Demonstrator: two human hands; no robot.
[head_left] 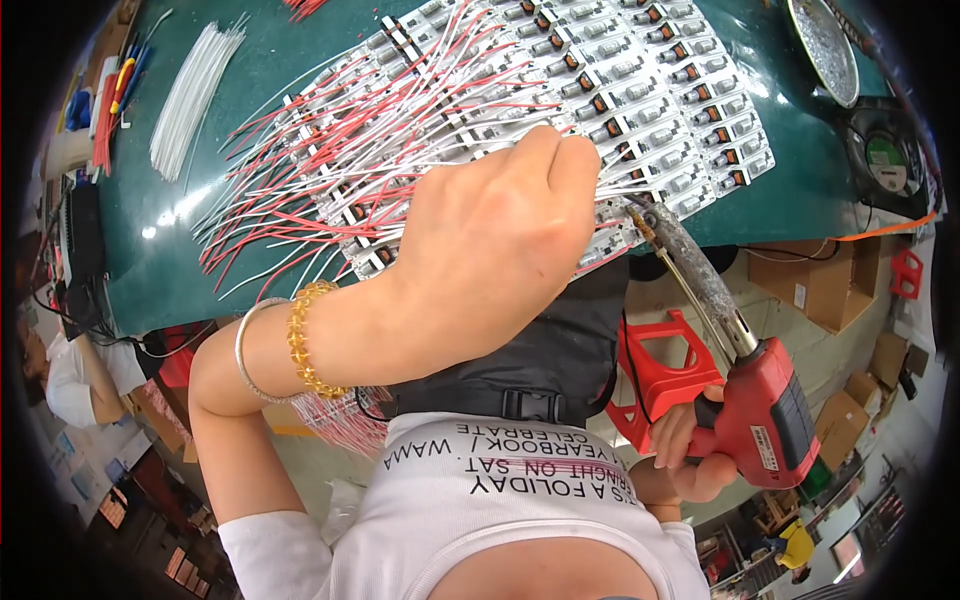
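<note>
A panel of small white circuit boards (pixel 625 65) in several rows lies at the green table's near edge. Red and white wires (pixel 350 150) stick out leftward over many of the boards. My left hand (pixel 510 215), with bracelets on its wrist, is closed over the panel's near right part. White wire (pixel 628 188) shows just right of its fingertips, which are partly hidden. Low at the right, my right hand (pixel 685 455) grips the handle of a red and black soldering gun (pixel 765 410). The gun's tip touches or hovers at the boards beside those wire ends; I cannot tell which.
A bundle of white wires (pixel 198 95) lies on the table (pixel 265 60) at the left, near hand tools (pixel 115 90). A metal dish (pixel 828 50) stands far right. Below the table are a red plastic stool (pixel 655 365) and a cardboard box (pixel 820 285). Another person (pixel 75 380) sits at the left.
</note>
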